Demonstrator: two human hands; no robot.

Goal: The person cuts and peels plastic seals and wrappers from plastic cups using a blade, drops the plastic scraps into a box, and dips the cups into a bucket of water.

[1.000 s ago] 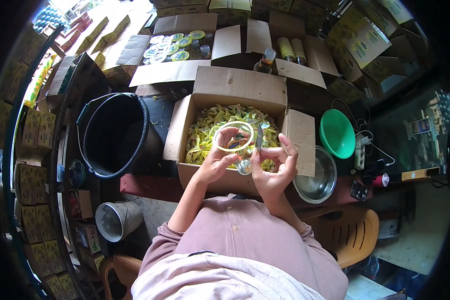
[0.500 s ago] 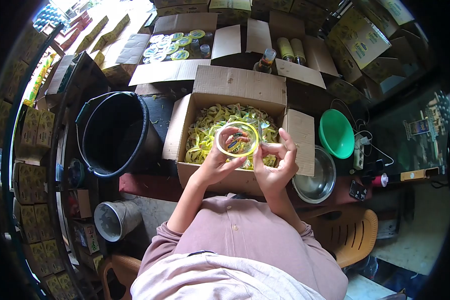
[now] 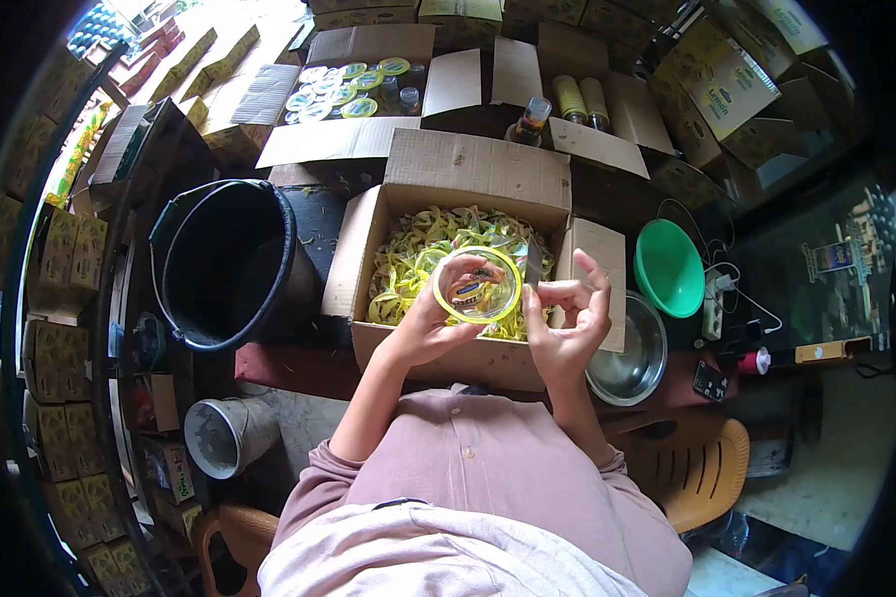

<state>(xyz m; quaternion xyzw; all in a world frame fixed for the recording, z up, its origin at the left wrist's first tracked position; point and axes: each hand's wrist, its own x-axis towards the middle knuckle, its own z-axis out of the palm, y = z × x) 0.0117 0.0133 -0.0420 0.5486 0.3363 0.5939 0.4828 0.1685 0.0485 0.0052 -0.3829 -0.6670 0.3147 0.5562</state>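
My left hand (image 3: pixel 430 326) is closed on a roll of clear tape (image 3: pixel 518 284), a yellow-edged ring with a printed label inside its core. Fingers of that hand show through the hole. Close to the roll's right side, my right hand (image 3: pixel 570 320) pinches thumb and forefinger together, its other fingers raised. A see-through strip (image 3: pixel 534 261) rises by the pinch; its ends are hard to make out. Both hands are above the near side of an open cardboard box (image 3: pixel 478 164), which holds a heap of yellow-green, ribbon-like wrappers (image 3: pixel 400 261).
Left of the box stands a black bucket (image 3: pixel 287 264); a grey bucket (image 3: pixel 259 428) is lower down. A green bowl (image 3: pixel 670 267) and a metal bowl (image 3: pixel 639 363) lie on the right. Behind are a bottle (image 3: pixel 530 121) and open cartons (image 3: pixel 334 139). An orange chair (image 3: pixel 712 463) is nearby.
My right hand has shifted right and slightly down, away from the roll, still pinching. The roll in my left hand has moved slightly right and turned a little.
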